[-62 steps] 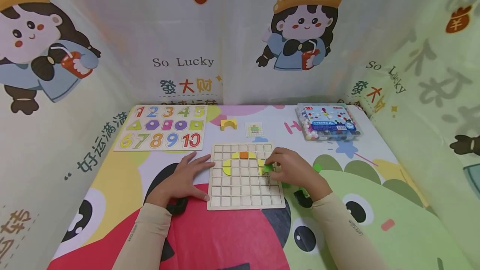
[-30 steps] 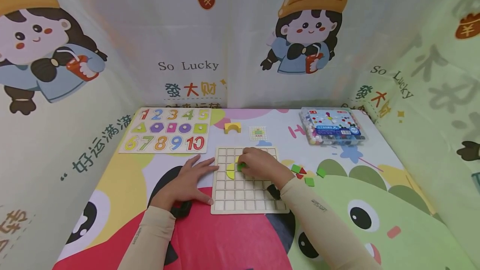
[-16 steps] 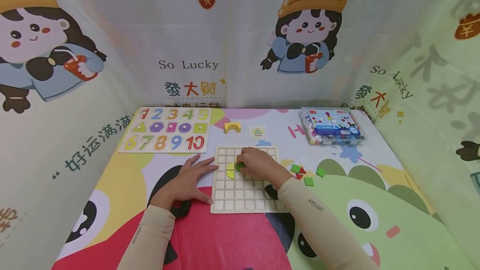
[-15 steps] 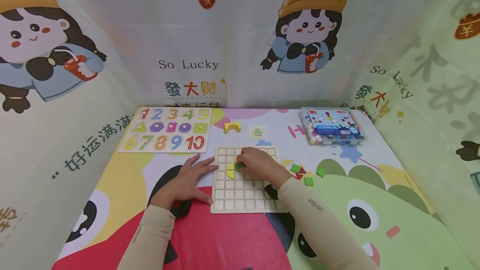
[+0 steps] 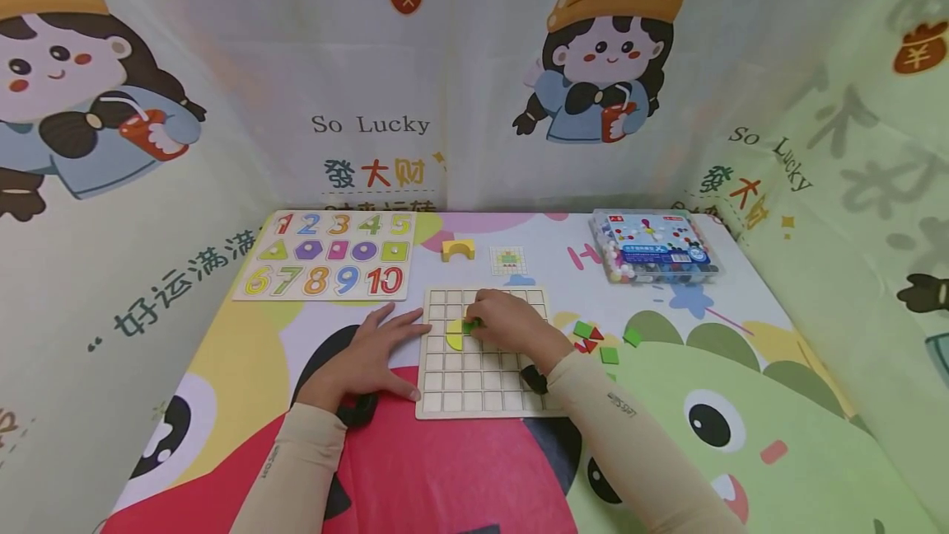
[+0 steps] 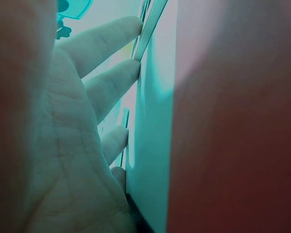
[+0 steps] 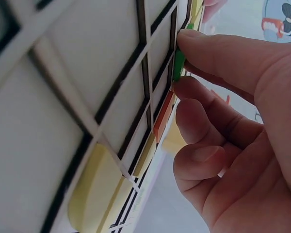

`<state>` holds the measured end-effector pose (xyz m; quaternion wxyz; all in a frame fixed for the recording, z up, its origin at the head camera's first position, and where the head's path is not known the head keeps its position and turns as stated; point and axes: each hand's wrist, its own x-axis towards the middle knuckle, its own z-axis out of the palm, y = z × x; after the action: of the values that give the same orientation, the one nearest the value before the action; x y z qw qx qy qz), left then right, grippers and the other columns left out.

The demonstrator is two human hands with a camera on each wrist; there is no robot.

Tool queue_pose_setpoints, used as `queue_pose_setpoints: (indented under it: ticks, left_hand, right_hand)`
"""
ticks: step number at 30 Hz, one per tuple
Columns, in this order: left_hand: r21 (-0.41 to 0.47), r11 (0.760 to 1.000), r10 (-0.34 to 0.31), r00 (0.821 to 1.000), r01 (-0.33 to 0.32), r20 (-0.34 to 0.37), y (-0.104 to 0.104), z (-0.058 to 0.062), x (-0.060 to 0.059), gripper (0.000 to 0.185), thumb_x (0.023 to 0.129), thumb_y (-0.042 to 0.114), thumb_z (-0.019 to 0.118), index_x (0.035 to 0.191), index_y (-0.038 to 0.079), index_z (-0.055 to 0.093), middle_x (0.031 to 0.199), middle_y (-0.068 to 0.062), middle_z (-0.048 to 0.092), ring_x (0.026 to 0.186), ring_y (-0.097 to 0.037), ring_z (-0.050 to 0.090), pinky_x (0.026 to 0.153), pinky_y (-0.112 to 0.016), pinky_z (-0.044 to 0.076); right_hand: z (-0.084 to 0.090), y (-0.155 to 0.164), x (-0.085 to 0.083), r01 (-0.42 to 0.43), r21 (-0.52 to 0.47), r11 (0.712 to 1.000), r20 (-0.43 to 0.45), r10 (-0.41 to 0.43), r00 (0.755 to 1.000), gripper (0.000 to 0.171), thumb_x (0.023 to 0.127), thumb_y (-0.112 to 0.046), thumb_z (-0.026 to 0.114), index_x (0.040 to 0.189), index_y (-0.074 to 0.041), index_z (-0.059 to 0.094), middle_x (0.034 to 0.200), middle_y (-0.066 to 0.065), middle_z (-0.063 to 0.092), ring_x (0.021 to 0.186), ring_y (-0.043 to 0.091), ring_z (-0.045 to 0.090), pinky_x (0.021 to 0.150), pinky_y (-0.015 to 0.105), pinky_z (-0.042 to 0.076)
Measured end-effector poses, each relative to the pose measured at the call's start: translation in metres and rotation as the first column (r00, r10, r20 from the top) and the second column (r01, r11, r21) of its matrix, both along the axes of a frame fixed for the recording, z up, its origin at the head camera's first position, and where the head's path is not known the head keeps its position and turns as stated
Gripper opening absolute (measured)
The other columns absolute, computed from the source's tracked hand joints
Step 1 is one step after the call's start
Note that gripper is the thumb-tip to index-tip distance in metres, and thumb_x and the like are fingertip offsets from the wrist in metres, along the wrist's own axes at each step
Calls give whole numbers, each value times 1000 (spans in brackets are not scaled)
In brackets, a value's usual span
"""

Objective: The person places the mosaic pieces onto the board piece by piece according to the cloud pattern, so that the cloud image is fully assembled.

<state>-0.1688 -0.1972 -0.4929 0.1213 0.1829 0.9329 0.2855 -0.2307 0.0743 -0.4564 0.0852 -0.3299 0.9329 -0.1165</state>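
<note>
A wooden grid board (image 5: 474,386) lies in the middle of the table. My right hand (image 5: 504,322) rests over its upper part and pinches a small green tile (image 5: 471,324) against the grid, beside a yellow quarter-circle piece (image 5: 455,334). The right wrist view shows the green tile (image 7: 179,60) held edge-on between thumb and forefinger, with an orange tile (image 7: 163,115) and yellow pieces (image 7: 89,204) set in the board (image 7: 77,63). My left hand (image 5: 374,353) lies flat with straight fingers on the table, its fingertips (image 6: 131,73) against the board's left edge (image 6: 150,24).
Loose green and red tiles (image 5: 593,340) lie right of the board. A number puzzle board (image 5: 329,255) sits at the back left, a yellow arch block (image 5: 458,249) and a small pattern card (image 5: 507,259) behind the grid, and a clear bead box (image 5: 652,244) at the back right. Printed cloth walls surround the table.
My right hand carried the green tile from the board's right side to its upper left area and has stayed there, shifting only slightly. The left hand has not moved.
</note>
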Motion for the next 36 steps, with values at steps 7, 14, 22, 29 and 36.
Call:
queue_pose_setpoints:
  ticks: [7, 14, 22, 29, 36]
  left_hand:
    - [-3, 1000, 0, 1000, 0, 0, -1, 1, 1, 105, 66, 55, 95, 158, 34, 50, 174, 5, 31, 164, -37, 7, 111, -65, 50]
    - [-7, 1000, -4, 1000, 5, 5, 0, 1, 0, 105, 66, 55, 96, 158, 34, 50, 174, 5, 31, 164, -37, 7, 112, -66, 49]
    - [-12, 1000, 0, 1000, 0, 8, -1, 0, -2, 106, 65, 53, 96, 159, 35, 49, 175, 5, 30, 164, -36, 6, 110, -64, 52]
    - [-14, 1000, 8, 1000, -7, 18, 1, 1, -2, 107, 65, 53, 96, 159, 35, 49, 175, 5, 30, 164, -36, 6, 108, -62, 54]
    - [-6, 1000, 1, 1000, -1, 18, -1, 3, -1, 106, 66, 55, 96, 159, 34, 50, 174, 6, 30, 164, -35, 5, 110, -63, 52]
  right_hand:
    - [0, 1, 2, 20, -32, 999, 10, -19, 1000, 19, 96, -15, 79, 115, -14, 82, 109, 2, 73, 99, 16, 66, 95, 36, 59]
    - [9, 3, 7, 30, -29, 999, 39, -29, 999, 19, 95, -13, 79, 114, -12, 82, 112, 3, 78, 104, 19, 69, 98, 39, 59]
    - [12, 17, 15, 40, -121, 992, 119, -25, 993, 24, 94, -22, 82, 115, -11, 81, 110, 1, 79, 90, 15, 67, 89, 37, 59]
    - [9, 51, 28, 120, -184, 975, 121, -99, 988, 40, 89, -38, 87, 119, -12, 80, 108, -1, 78, 87, 11, 61, 80, 31, 56]
    - [8, 96, 47, 205, -248, 947, 149, -172, 974, 46, 88, -36, 87, 124, -8, 77, 101, 1, 74, 80, 11, 56, 68, 25, 48]
